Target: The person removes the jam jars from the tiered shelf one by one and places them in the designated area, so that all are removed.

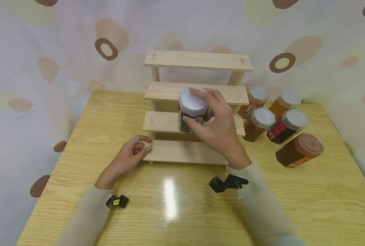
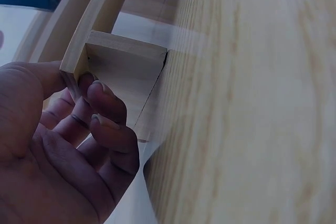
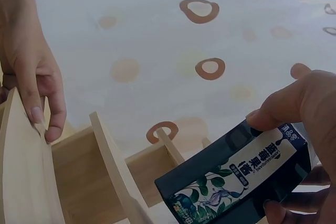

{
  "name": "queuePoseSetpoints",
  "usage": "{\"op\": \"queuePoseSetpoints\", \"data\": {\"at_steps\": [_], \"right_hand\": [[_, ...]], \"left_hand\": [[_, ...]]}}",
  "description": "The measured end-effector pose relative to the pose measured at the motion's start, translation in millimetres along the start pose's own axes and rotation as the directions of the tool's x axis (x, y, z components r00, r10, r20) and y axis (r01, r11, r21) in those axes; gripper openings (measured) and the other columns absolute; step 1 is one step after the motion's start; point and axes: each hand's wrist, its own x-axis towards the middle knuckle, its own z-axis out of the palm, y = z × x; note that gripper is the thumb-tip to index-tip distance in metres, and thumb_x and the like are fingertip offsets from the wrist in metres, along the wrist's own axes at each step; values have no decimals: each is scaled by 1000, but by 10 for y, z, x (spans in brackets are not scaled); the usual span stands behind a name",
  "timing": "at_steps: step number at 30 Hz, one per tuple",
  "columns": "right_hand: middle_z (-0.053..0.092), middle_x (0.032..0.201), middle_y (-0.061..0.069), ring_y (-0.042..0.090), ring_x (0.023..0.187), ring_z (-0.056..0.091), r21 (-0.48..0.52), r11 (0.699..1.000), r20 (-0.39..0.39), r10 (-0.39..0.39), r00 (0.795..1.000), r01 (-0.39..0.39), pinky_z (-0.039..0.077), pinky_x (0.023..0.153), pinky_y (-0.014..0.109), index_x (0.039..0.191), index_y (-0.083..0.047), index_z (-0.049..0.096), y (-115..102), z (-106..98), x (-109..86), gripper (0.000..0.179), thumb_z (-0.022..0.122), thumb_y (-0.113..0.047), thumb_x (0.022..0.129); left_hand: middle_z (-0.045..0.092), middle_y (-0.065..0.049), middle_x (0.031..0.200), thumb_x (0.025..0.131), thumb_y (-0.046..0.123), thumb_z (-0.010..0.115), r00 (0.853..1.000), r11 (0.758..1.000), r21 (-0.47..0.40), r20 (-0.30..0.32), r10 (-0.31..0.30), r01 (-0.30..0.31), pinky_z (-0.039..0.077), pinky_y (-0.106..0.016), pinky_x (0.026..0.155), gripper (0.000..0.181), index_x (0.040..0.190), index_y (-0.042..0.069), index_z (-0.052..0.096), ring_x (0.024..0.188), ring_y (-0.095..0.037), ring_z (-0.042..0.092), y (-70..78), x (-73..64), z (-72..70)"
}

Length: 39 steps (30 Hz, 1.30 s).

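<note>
My right hand grips a jar near its top, thumb on one side and fingers on the other. The jar has a white lid and a dark blue label with printed fruit and leaves, plain in the right wrist view. In the head view it overlaps the second and third steps of a four-step wooden shelf. With thumb and fingers, my left hand pinches the left end of the lowest step. The left wrist view shows the thumb over that board and curled fingers under it.
Right of the shelf stand several more jars, among them a dark one with a red label, a brown one and a red-brown one nearest the front. A patterned cloth hangs behind the wooden table.
</note>
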Motion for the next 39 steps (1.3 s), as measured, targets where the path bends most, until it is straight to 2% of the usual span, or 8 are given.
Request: {"op": "queuePoseSetpoints", "data": {"at_steps": [11, 20, 27, 32, 36, 39], "right_hand": [[63, 128, 14, 20, 103, 56, -39, 999, -45, 11, 999, -13, 44, 65, 30, 136, -9, 67, 102, -245, -74, 63, 91, -7, 78], [66, 129, 9, 19, 101, 55, -35, 999, -112, 18, 994, -22, 43, 64, 26, 133, -7, 67, 150, -461, -191, 62, 89, 2, 75], [64, 131, 15, 19, 99, 52, -83, 996, -104, 25, 994, -34, 42, 63, 23, 134, -3, 66, 191, -626, -328, 63, 88, 4, 76], [64, 132, 14, 16, 98, 52, -122, 990, -139, 52, 989, -69, 42, 63, 19, 134, -5, 67, 229, -763, -416, 65, 90, 5, 73], [65, 128, 13, 14, 99, 52, -121, 988, -174, 74, 982, -96, 41, 63, 17, 132, -3, 68, 286, -868, -477, 66, 89, 8, 71], [64, 122, 10, 14, 93, 51, -113, 988, -192, 81, 978, -105, 38, 60, 15, 131, 0, 67, 329, -940, -521, 66, 88, 11, 69]], "left_hand": [[48, -8, 72, 107, 9, 59, 1000, 1000, -7, -5, -6, 6, 45, -25, 52, 25, 130, 0, 55, 55, -11, 45, 24, 10, 8], [48, -7, 71, 107, 10, 59, 1000, 1000, 6, -2, 15, -15, 45, -25, 52, 25, 130, 0, 56, 54, -11, 44, -2, 11, -7], [48, -6, 71, 107, 8, 58, 1000, 1000, -1, 4, 30, -30, 45, -25, 51, 25, 130, -1, 55, 54, -11, 44, -48, 6, -7], [47, -6, 71, 107, 9, 58, 1000, 1000, -4, 0, 25, -25, 44, -24, 51, 24, 129, -1, 55, 53, -10, 43, -38, -6, 1], [47, -5, 71, 107, 9, 58, 1000, 1000, -2, 1, 27, -27, 44, -24, 52, 24, 129, -1, 55, 53, -10, 43, -22, -7, -1], [47, -5, 71, 107, 8, 59, 1000, 1000, 3, 1, 31, -31, 44, -24, 52, 24, 129, -1, 55, 53, -10, 43, -21, -5, -1]]}}
